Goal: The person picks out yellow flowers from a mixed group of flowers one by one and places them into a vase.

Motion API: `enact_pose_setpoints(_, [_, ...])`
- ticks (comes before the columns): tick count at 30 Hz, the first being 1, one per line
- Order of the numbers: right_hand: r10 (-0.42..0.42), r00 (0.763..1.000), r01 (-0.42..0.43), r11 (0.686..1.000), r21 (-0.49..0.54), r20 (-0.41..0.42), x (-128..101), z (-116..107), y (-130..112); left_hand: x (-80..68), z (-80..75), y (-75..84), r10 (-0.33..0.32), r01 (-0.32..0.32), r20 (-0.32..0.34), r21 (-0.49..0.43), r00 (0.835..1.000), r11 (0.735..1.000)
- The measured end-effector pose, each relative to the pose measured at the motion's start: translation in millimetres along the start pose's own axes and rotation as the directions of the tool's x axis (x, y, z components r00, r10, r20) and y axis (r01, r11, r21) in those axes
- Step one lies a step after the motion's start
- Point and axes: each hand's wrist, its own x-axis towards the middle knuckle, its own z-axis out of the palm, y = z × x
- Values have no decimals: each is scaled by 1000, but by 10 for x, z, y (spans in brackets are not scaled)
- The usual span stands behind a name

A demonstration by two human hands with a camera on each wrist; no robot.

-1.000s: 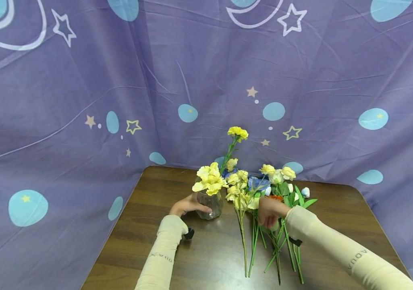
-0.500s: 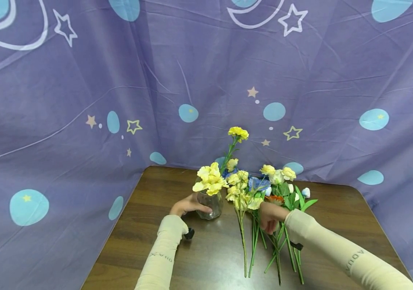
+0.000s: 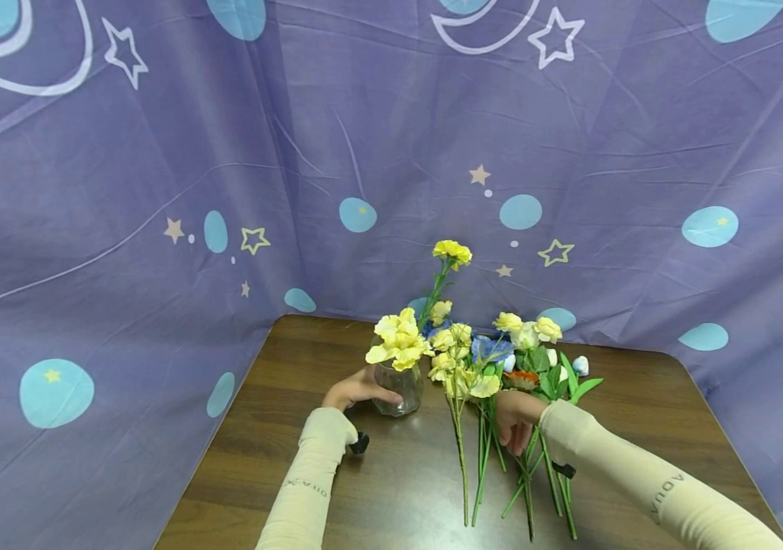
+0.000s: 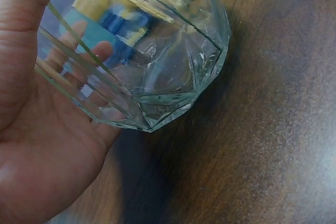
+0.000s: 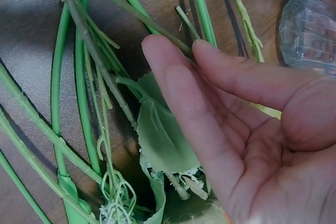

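My left hand grips a clear faceted glass vase from its left side; fingers show through the glass in the left wrist view. A ruffled pale yellow flower sits at the vase's mouth. Among artificial flowers to the right, my right hand reaches down. In the right wrist view its thumb and index finger pinch a thin green stem. Beneath them lies a broad green leaf. Which bloom the stem belongs to is hidden.
Several flowers lie stems-forward on the brown wooden table: pale yellow sprays, a blue flower, an orange one and white buds. A bright yellow flower rises behind the vase. A purple patterned cloth hangs beyond.
My right hand has shifted slightly down and to the right among the stems, uncovering more of the orange flower. The left hand and vase have stayed in place.
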Motion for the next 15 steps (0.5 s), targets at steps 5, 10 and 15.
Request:
enact_pose_setpoints(5, [3, 1000, -2, 1000, -21, 8, 36, 23, 6, 7, 5, -7, -1, 1, 0, 3, 1000, 1000])
enact_pose_setpoints(10, [-65, 998, 65, 995, -73, 3, 11, 20, 42, 2, 10, -10, 3, -3, -2, 9, 1000, 1000])
enact_pose_setpoints(15, [-120, 993, 121, 984, -131, 20, -85, -67, 77, 2, 3, -14, -8, 8, -7, 12, 1000, 1000])
